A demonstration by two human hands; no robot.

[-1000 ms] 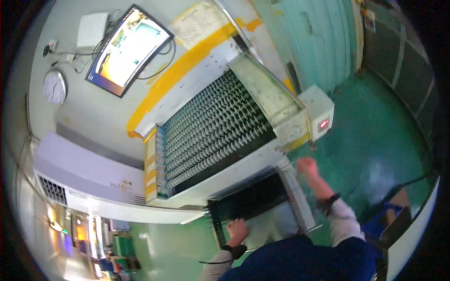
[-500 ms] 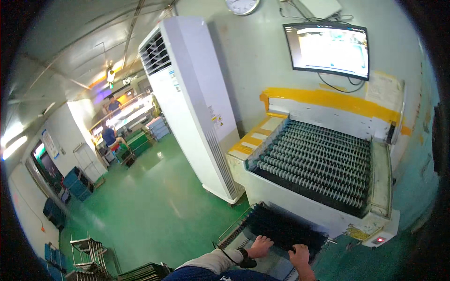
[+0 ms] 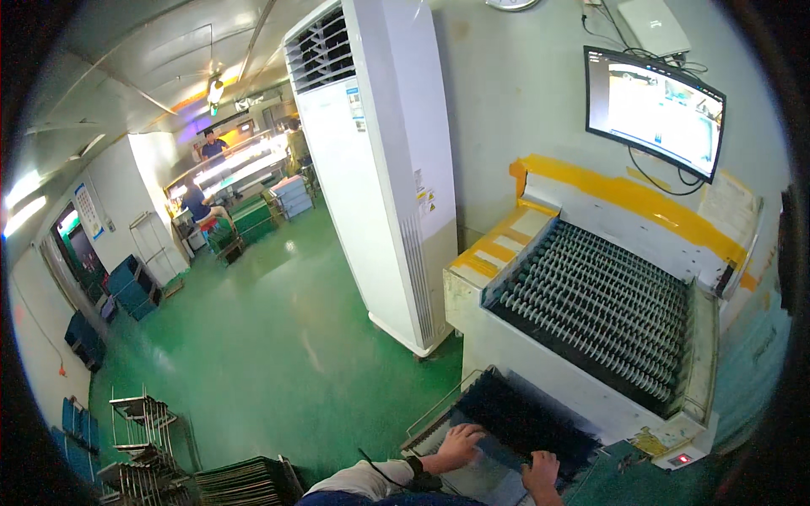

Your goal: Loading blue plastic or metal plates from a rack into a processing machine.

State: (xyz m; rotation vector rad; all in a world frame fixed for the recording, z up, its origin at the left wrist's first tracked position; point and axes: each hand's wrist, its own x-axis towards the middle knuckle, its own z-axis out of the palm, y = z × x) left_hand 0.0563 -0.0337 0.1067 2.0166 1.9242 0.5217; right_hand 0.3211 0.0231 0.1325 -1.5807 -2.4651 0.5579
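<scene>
My left hand [image 3: 456, 445] comes in over a wire-framed rack with a dark, comb-like inside [image 3: 523, 417], its fingers bent at the far left edge of a pale flat panel [image 3: 494, 474]. At the panel's right edge is my right hand [image 3: 540, 472], fingers curled and thumb toward the left. Both hands seem closed on the panel; their undersides are hidden. A dark band with a thin cord circles my left wrist [image 3: 413, 468]. Just beyond the rack stands a white machine with rows of ridged rollers [image 3: 603, 308].
A tall white air conditioner [image 3: 380, 185] stands left of the machine, and a screen [image 3: 654, 110] hangs above. Metal racks [image 3: 143, 438] and a slotted dark rack [image 3: 245, 485] are at lower left. Two people [image 3: 198, 202] work at a far lit bench; blue crates [image 3: 133, 287] line the wall.
The view has turned left, so the machine, screen and air conditioner sit farther right. My hands keep about the same place at the rack, with the left slightly farther left in view.
</scene>
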